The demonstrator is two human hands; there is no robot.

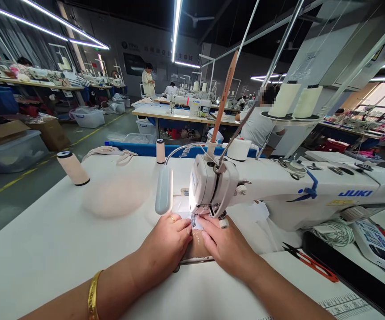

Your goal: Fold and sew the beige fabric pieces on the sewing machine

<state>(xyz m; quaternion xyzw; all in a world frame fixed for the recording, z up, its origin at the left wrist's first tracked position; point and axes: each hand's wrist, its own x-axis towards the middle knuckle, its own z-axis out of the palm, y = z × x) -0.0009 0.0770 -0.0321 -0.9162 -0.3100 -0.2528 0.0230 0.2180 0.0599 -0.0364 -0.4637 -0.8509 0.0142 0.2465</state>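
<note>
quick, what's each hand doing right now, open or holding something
Left hand: palm down beside the sewing machine needle, fingers bent; grip can't be told.
Right hand: palm down opposite, fingers reaching under the machine head; grip hidden too.

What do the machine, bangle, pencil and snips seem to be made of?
Machine: probably painted metal, smooth and white with a soft sheen.
Bangle: metal by its bright glints, polished and gold-coloured; solid or plated, I can't tell.
Pencil: likely wood with a brown coating, judging by its sharpened tip.
Snips: dark, probably metal blades; the orange frame could be plastic or painted metal.
</note>
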